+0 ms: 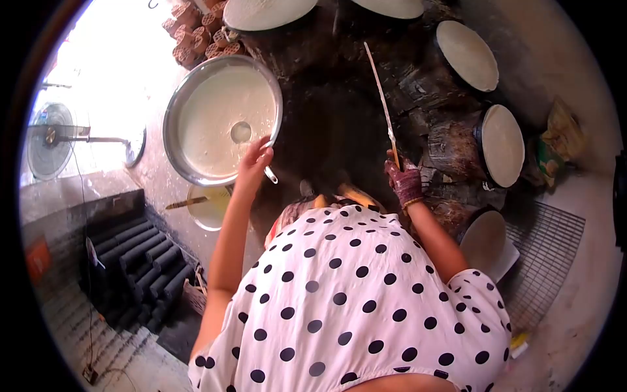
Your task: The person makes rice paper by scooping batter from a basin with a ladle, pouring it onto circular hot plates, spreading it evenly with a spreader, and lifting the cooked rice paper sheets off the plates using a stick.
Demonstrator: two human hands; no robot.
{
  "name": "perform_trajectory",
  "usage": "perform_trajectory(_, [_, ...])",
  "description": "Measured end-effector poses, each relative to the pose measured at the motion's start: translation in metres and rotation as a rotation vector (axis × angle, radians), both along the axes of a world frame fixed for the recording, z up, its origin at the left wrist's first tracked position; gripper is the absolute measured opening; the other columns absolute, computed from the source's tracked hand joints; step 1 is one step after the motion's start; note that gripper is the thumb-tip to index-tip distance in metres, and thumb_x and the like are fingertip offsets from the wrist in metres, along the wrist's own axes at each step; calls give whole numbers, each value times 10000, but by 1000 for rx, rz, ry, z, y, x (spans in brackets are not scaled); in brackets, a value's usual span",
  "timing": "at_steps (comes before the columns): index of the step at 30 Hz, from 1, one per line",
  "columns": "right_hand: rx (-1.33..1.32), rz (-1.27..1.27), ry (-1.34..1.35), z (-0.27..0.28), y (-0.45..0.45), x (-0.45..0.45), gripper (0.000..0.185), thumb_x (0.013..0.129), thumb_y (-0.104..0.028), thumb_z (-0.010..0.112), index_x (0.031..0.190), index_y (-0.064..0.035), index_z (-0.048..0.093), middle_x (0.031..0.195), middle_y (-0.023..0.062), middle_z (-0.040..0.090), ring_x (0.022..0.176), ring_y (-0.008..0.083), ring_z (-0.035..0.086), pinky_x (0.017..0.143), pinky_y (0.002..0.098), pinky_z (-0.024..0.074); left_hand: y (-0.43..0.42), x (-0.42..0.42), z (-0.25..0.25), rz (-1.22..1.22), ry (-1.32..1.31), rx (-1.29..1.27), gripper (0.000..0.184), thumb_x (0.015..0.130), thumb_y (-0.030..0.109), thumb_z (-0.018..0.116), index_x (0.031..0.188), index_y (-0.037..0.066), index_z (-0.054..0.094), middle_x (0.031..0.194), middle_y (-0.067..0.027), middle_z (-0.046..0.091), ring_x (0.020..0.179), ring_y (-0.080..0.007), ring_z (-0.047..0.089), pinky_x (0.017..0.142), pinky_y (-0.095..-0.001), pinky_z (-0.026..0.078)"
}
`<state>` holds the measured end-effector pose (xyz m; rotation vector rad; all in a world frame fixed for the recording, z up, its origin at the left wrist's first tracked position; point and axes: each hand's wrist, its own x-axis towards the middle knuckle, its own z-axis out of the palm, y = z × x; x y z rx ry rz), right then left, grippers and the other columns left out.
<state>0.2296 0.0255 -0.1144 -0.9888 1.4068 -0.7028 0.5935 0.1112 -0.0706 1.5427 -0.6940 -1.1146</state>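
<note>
My bare left hand [253,159] is closed on a ladle [271,175] at the near right rim of a wide metal basin [168,137]. The round bowl of the ladle rests in the creamy white batter [212,104], and the handle's end sticks out below my fingers. My right hand [405,181], in a dark purple glove, grips the lower end of a long thin stick [382,98]. White residue coats much of the stick, which points up and away from me. A round pan with a pale surface [503,145] stands to the right of this hand.
More pale-topped round pans [467,55] curve around the dark centre. Behind the basin are stacked perforated reddish-brown cylinders [196,32]. A fan [51,140], black cylinders [140,255] and a pale bowl [209,219] are at left. A wire rack [548,242] lies right.
</note>
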Motion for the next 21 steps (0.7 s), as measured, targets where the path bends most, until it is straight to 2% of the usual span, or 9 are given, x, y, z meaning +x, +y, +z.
perform_trajectory(3, [42,-36,69,8,-3,-4,282,849,-119,655,1129,-110,628,686,-34,582,455,31,431,408,201,340,21,-10,170,-383,128,-771,131,881,91,562,997,52,610,1020,-76,626,964,-185,594,828,-345,485])
perform_trajectory(4, [16,-49,50,11,-6,-5,282,849,-119,655,1129,-110,628,686,-34,582,455,31,431,408,201,340,12,-24,233,-876,436,-1344,58,868,74,554,854,63,609,964,-79,638,929,-181,619,766,-347,499])
perform_trajectory(5, [57,-34,58,12,-6,-5,276,846,-123,660,1120,-106,630,684,-33,582,456,32,433,408,204,342,4,-39,296,-1414,693,-1550,157,854,57,546,712,74,608,908,-81,649,894,-178,645,704,-349,512])
perform_trajectory(6, [96,-19,67,12,-7,-5,270,843,-127,666,1110,-101,633,682,-32,583,458,32,434,408,207,344,25,-46,322,-1512,450,-1694,236,952,115,376,1027,69,595,1056,-50,573,1021,-180,559,884,-330,445])
perform_trajectory(7, [73,-33,53,10,-8,-6,270,843,-127,666,1110,-101,633,682,-32,583,458,32,434,408,207,344,43,-48,339,-1593,376,-1567,200,885,181,443,981,103,600,1005,-17,550,980,-155,531,835,-366,440])
perform_trajectory(10, [123,136,161,41,-13,-4,251,844,-88,649,1094,-76,644,766,-15,626,559,37,514,491,194,416,65,-54,352,-1449,-232,-1663,108,856,205,511,869,155,606,909,13,526,864,-158,527,680,-343,464])
perform_trajectory(13, [19,177,-39,36,-17,-10,266,845,-82,647,1109,-51,636,880,27,654,731,64,595,653,203,484,53,-59,353,-1370,-294,-1700,86,845,205,526,856,157,597,852,15,516,798,-154,518,644,-324,451])
perform_trajectory(14, [9,275,56,36,-21,-13,300,846,-100,656,1134,-28,616,1017,62,661,914,97,610,823,236,484,49,-60,354,-1350,-306,-1714,79,841,204,531,852,157,594,832,16,512,776,-153,515,632,-317,447])
perform_trajectory(21, [-240,513,257,78,-25,-24,362,847,-170,666,1169,-21,594,1131,99,651,1014,171,614,897,281,462,38,-59,363,-1172,-347,-1867,43,816,203,567,823,160,573,698,21,488,620,-144,494,548,-272,418])
